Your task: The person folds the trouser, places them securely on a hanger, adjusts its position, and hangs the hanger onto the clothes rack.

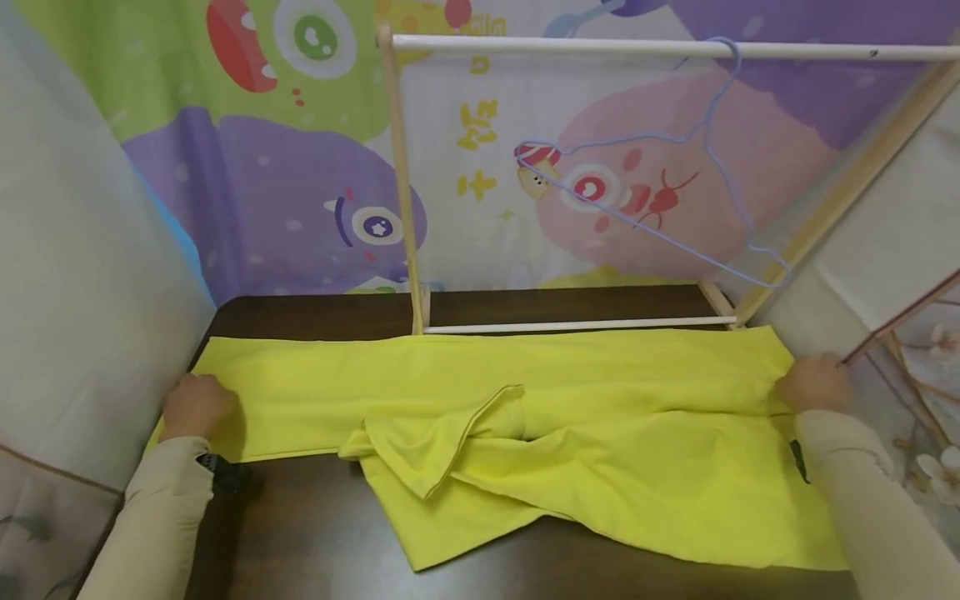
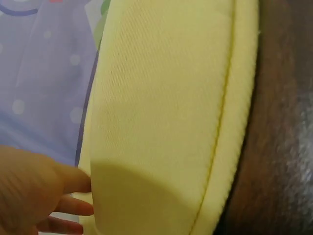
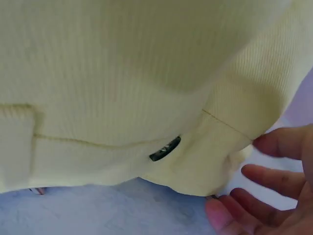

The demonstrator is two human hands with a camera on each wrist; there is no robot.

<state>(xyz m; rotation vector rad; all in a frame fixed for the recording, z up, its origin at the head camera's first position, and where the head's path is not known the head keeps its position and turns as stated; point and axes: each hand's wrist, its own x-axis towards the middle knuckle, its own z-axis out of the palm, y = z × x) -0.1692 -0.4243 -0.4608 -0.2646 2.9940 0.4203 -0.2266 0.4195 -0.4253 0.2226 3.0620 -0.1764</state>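
A pair of yellow trousers [image 1: 315,371] lies sideways across the dark table, one leg stretched out to the left and the other bunched on top near the middle. At the far left, my left hand [image 1: 198,406] grips the end of the straight leg; the left wrist view has its fingers [image 2: 73,205] at the cloth's edge, partly hidden. My right hand [image 1: 816,385] holds the waist end at the right. Close by that hand, a small black label [image 3: 165,149] shows on the waistband, where thumb and fingertips pinch the fabric.
Behind the trousers stands a rack with wooden posts and a white top rail [image 1: 562,46]. From the rail hangs a blue wire hanger [image 1: 708,125], tilted. A brown table [image 1: 315,525] lies beneath, with a cartoon-print curtain [image 1: 300,200] at the back.
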